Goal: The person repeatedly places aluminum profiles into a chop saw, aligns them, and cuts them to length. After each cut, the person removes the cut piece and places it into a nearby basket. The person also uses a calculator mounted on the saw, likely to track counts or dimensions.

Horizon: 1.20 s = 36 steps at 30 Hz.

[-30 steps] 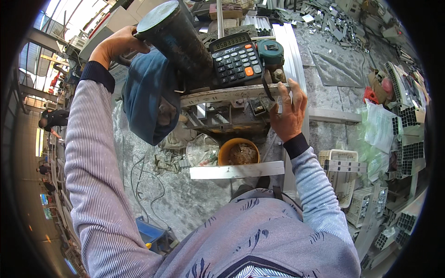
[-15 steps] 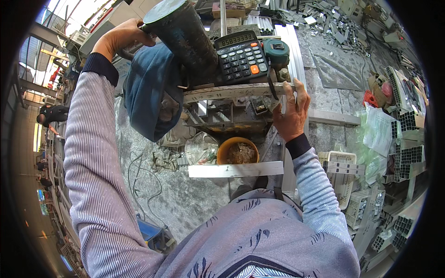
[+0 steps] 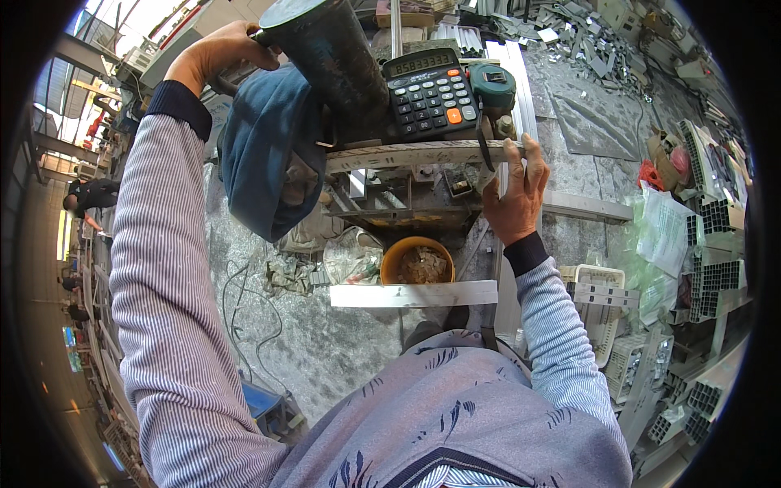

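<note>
At the upper left my left hand [image 3: 229, 55] is closed beside the top of a dark metal cylinder [image 3: 338, 61]. Its fingers curl round something mostly hidden, with a grey curved piece [image 3: 224, 84] showing below. Dark blue cloth [image 3: 268, 154] hangs under that hand. My right hand [image 3: 518, 199] grips the right end of a pale, marked strip [image 3: 407, 153], fingertips at its top edge and thumb lower down. Above the strip lie a black calculator [image 3: 431, 96] and a green tape measure [image 3: 492, 84], with a dark strap [image 3: 483, 145] hanging nearby.
A yellow-brown bucket [image 3: 386, 264] holding scraps stands below the bench, behind a white bar [image 3: 413, 294]. Metal offcuts [image 3: 590, 49] lie at the far right. Stacked profiles [image 3: 716, 276] and crates [image 3: 598, 313] line the right side. Another person [image 3: 91, 195] is at far left.
The bench items have shifted slightly up and to the right in view. Both hands keep the same grips.
</note>
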{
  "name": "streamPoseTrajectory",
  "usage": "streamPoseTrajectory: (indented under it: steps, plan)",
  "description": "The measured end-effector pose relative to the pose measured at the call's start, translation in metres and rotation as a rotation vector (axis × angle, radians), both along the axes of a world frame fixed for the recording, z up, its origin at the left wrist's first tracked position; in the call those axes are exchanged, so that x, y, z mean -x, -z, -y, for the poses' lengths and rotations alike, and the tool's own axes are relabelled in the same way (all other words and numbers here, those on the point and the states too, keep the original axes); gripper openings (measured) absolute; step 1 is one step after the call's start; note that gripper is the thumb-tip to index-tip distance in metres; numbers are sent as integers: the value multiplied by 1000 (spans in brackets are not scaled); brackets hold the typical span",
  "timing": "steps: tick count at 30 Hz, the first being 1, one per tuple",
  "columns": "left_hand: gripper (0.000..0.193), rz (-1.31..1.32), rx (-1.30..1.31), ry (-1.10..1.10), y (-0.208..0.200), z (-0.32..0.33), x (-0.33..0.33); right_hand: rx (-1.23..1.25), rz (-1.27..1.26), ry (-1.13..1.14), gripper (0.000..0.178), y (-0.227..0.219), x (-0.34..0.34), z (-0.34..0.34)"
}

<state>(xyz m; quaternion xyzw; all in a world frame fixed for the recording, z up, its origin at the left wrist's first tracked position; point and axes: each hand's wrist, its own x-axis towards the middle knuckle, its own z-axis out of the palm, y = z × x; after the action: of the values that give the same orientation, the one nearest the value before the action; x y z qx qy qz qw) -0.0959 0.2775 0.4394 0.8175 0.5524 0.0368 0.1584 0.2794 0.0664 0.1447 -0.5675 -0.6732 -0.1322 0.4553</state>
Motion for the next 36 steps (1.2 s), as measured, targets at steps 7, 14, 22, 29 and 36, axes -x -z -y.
streamPoseTrajectory:
  steps: [7, 14, 22, 29, 36]
  plan:
    - [32, 2, -34, -16, 2, 1, 1, -45, -12, 8, 73, -6, 1, 1]
    - [36, 43, 233, -278, -11, -7, 0, -7, 16, 12, 76, -8, -1, 4]
    - [54, 51, 244, -314, -13, 14, -20, -21, 23, 27, 78, -2, 3, 1]
    - [54, 83, 227, -382, -16, 22, -25, -51, -32, 34, 77, -3, 10, -2]
    - [51, 71, 282, -390, -14, 12, -18, -162, -43, 140, 53, -59, 53, 21]
